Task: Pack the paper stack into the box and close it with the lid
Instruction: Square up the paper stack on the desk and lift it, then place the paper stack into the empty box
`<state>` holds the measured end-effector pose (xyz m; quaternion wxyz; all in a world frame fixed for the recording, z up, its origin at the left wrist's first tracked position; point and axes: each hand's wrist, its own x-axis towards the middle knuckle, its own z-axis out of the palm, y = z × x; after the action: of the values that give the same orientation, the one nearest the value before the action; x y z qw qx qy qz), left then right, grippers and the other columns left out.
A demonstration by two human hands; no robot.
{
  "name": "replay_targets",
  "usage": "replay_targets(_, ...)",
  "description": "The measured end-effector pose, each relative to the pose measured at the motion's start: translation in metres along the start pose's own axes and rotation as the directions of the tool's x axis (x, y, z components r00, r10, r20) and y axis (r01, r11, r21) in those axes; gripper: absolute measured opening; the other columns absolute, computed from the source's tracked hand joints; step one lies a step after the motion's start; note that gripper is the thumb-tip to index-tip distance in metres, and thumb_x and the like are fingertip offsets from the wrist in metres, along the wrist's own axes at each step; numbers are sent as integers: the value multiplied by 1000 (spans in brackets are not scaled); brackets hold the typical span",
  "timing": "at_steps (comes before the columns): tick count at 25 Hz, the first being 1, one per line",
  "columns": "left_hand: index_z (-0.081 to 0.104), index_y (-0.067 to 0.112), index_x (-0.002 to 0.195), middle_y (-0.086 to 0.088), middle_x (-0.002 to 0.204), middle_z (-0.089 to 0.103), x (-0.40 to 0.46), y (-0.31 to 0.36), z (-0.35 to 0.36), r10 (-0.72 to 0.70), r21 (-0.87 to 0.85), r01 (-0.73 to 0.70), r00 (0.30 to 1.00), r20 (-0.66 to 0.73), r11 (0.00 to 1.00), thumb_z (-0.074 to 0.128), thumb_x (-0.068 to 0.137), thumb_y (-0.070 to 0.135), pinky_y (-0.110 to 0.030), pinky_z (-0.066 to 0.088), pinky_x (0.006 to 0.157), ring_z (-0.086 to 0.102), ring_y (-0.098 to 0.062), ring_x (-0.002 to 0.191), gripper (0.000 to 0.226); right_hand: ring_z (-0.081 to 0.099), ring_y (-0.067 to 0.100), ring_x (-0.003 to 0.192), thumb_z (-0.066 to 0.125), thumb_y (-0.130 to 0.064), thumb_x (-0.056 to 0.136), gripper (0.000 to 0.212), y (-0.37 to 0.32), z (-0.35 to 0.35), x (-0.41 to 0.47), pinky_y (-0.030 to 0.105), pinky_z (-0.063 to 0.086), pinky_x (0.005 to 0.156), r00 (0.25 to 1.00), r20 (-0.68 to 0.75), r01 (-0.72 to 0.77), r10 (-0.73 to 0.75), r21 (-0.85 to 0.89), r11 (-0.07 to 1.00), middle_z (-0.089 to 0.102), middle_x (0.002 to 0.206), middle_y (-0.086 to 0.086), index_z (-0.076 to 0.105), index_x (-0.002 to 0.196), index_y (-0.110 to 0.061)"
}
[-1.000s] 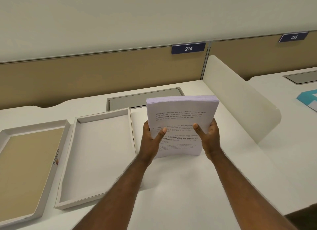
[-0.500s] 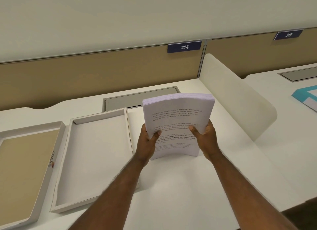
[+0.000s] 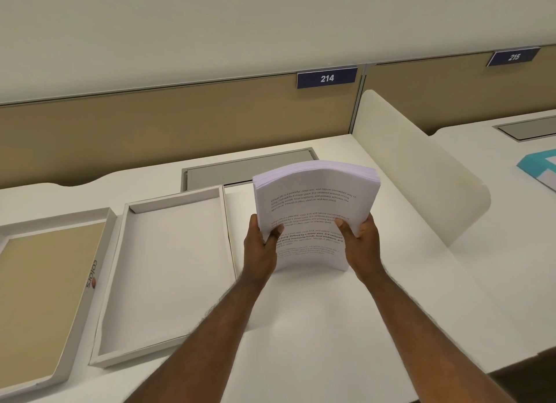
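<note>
A thick stack of printed white paper (image 3: 313, 204) stands upright on its bottom edge on the desk, bowed towards me. My left hand (image 3: 260, 246) grips its left side and my right hand (image 3: 361, 241) grips its right side, thumbs on the front page. Left of the stack lies an open shallow white box (image 3: 177, 270), with nothing in it. Further left lies the lid (image 3: 45, 285), upside down, its inside brown and the word "colors" printed on its side wall.
A white desk (image 3: 316, 342) carries everything. A grey cable hatch (image 3: 240, 169) sits behind the box. A cream curved divider (image 3: 421, 174) rises on the right, with a teal item (image 3: 538, 168) on the neighbouring desk. Brown partition panels bearing signs 214 and 215 close the back.
The stack has bowed more between my hands and my grip has slid a little lower on its sides. The view has shifted slightly; box and lid have not moved.
</note>
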<state>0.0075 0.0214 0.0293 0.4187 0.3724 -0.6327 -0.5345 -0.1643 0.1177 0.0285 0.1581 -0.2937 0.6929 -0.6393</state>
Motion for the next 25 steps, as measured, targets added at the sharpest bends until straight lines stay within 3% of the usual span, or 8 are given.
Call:
replay_targets(3,46,39,107,14,107,63,3,-4,-3,12,82,-11,1000,-9,997,59,94,15,-14,54,77,63,-9,100,30,62,18,96,64,-17,91,34,4,-1,2,8,48,74,999,16,28,-27,-66,997,65,110,3,52,123,-10)
replay_targets(5,47,25,111,7,109,63,2,-11,-5,15,159,-13,1000,-12,987,55,96,16,-24,54,81,63,-18,101,20,60,18,94,59,-16,94,34,7,-4,2,2,45,70,997,43,61,-56,-135,989,64,111,5,49,126,-8)
replay_targets(9,54,9,113,-3,109,68,-4,-16,-13,11,279,-8,1000,-10,960,53,97,14,-36,56,82,65,-23,98,17,62,31,98,53,-13,97,33,9,-5,-1,28,49,77,996,53,82,-71,-248,965,64,115,18,48,126,0)
replay_targets(14,61,9,121,7,105,69,12,16,-46,36,272,-39,999,16,962,64,91,19,-5,50,68,66,-9,85,31,61,27,89,56,-17,95,27,-28,7,16,29,43,74,989,95,139,-113,-341,930,67,109,16,55,117,-1)
replay_targets(15,62,8,121,5,106,70,18,24,-57,35,284,-32,999,-3,958,68,89,19,-7,51,69,67,-10,85,35,60,25,88,57,-17,94,27,-39,16,20,28,41,76,988,109,139,-107,-353,925,68,110,14,56,117,-2)
replay_targets(19,67,6,115,-7,112,73,36,46,-123,-74,288,101,992,-103,952,76,80,17,-36,59,84,70,-22,98,38,63,32,100,60,-20,91,28,-70,75,23,31,45,80,980,198,108,-34,-379,919,69,112,15,61,112,-2)
replay_targets(22,70,5,112,-8,111,74,36,41,-179,-179,332,219,973,-148,918,75,81,17,-42,58,87,71,-25,98,34,62,32,103,60,-22,91,30,-74,131,6,34,49,84,958,275,37,83,-402,915,68,115,14,62,113,-2)
replay_targets(25,69,2,110,-11,111,74,29,24,-230,-287,288,337,936,-203,896,75,82,14,-44,58,88,71,-27,97,31,61,27,97,61,-23,91,29,-72,184,-15,30,45,77,920,334,-52,203,-410,911,68,115,12,62,112,-4)
